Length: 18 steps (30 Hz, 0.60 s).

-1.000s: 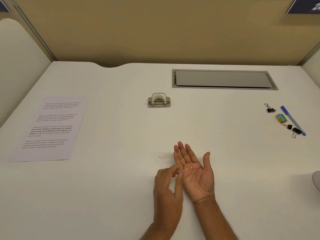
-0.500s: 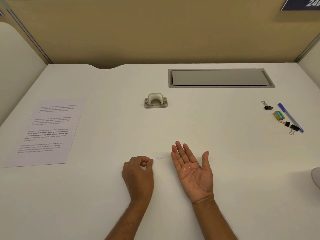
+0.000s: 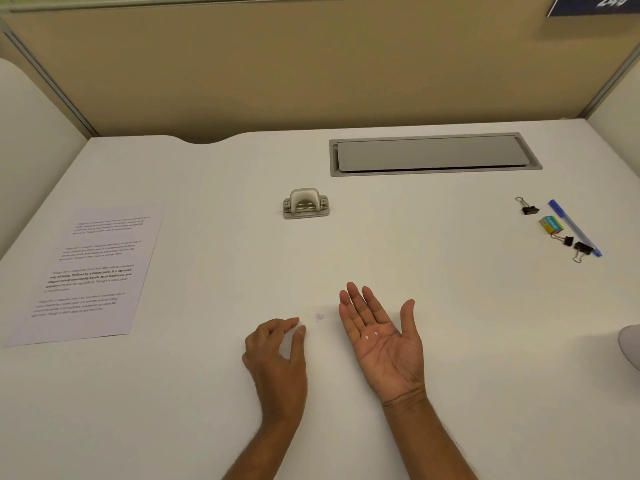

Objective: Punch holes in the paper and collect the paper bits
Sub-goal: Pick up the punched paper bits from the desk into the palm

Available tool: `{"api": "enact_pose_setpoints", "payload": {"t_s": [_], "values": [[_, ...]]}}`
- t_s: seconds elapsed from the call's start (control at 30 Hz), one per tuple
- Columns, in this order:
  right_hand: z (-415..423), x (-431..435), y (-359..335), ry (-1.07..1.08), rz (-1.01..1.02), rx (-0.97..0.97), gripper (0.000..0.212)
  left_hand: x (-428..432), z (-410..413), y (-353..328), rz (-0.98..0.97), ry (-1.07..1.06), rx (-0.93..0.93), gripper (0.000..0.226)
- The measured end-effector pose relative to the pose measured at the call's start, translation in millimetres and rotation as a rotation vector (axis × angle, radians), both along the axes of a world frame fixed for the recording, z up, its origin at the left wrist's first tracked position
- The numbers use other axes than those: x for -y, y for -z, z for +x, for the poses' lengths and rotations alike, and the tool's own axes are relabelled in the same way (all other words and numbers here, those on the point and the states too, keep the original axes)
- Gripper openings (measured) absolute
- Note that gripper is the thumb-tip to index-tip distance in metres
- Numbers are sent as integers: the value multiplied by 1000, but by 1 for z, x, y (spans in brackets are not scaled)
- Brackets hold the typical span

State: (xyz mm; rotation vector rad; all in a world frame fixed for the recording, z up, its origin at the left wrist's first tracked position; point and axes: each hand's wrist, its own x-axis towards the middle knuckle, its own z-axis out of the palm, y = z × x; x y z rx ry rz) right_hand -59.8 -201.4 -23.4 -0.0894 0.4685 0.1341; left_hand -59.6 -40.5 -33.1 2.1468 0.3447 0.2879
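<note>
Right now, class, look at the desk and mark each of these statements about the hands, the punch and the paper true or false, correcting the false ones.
1. The right hand lies palm up with two paper bits on it. True.
2. The left hand is pressing the hole punch. False: it rests on the desk, far from the punch.
3. More bits lie on the desk between the hands. True.
4. The printed sheet sits under the punch. False: it lies apart, at the left.
5. The blue pen lies beside the binder clips. True.

Two white paper bits [image 3: 371,335] lie on the open right hand [image 3: 384,344]; printed paper [image 3: 86,271] lies flat far left.
</note>
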Motion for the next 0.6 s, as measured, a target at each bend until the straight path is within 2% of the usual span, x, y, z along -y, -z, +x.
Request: {"api": "enact_pose_setpoints", "payload": {"t_s": [0.33, 0.6], "values": [[-1, 0, 2, 4, -8, 17, 75, 24, 6, 7, 197, -35, -30, 26], [-2, 0, 3, -5, -21, 4, 75, 33, 15, 11, 246, -64, 3, 17]]}}
